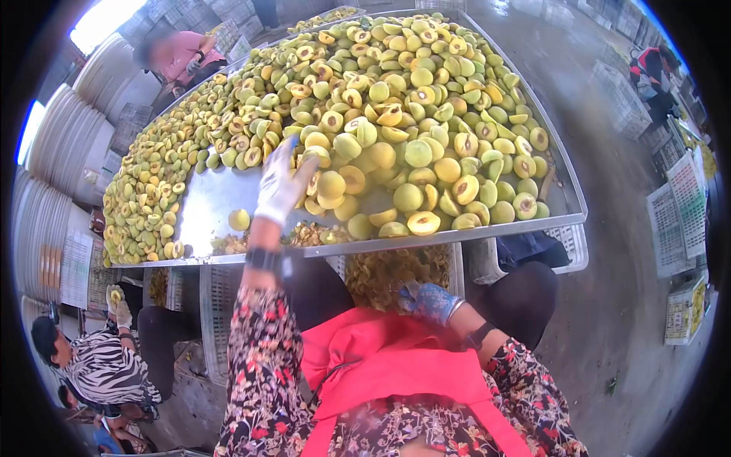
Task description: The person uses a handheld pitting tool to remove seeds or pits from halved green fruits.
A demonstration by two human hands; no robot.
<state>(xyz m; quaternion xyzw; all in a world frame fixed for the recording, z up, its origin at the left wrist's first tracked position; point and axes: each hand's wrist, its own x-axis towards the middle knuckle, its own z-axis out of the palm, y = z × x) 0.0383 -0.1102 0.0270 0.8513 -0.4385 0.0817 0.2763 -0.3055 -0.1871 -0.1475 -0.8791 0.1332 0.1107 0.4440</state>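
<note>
A large metal tray table [457, 237] bears a heap of green-yellow halved fruit [403, 99], many with the pit showing. My left hand [282, 183], in a white glove with a blue fingertip, reaches over the tray at the heap's near edge, its fingers apart and touching or just above the fruit. Below the tray rim, my right hand [432, 300], in a blue patterned glove, is over a crate of fruit pieces [397, 274]; its fingers are partly hidden, and what they hold cannot be made out. One single fruit [239, 220] lies on bare metal left of my wrist.
A white crate with dark cloth [576, 247] stands right of my knee. A co-worker in striped clothing [106, 369] sits at lower left, another in pink [183, 57] at upper left, a third person [655, 68] at upper right. Stacked crates [678, 213] line the right side.
</note>
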